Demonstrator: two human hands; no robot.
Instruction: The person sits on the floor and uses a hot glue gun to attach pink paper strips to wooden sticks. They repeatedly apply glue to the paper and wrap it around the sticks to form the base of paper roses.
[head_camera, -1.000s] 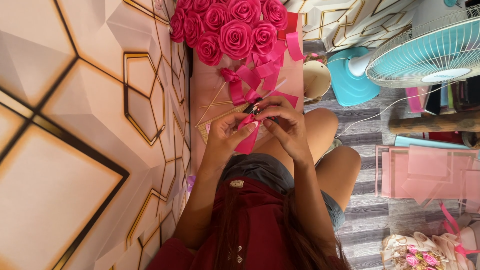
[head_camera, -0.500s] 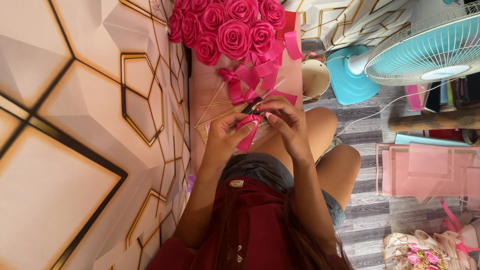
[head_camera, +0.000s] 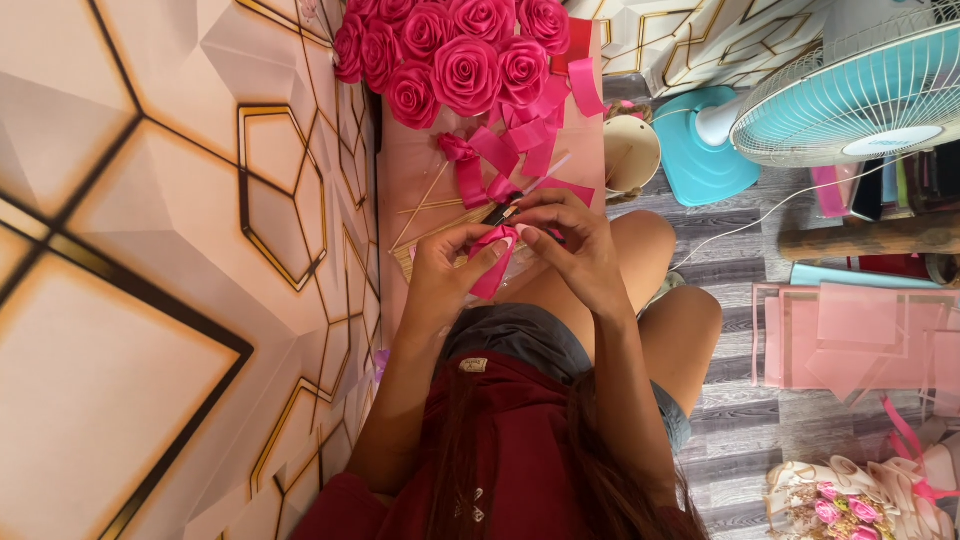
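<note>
Hands folding a pink ribbon strip (head_camera: 493, 265) above the person's lap.
The left hand (head_camera: 450, 262) and right hand (head_camera: 565, 245) both pinch the strip between closed fingertips, just before a low pink bench (head_camera: 420, 170) bearing ribbon roses (head_camera: 455, 50) and thin wooden sticks (head_camera: 425, 215).

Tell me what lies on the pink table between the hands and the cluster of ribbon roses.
Head view: between the hands and the ribbon roses lie loose pink ribbon pieces and thin wooden sticks, on the pink table.
</note>
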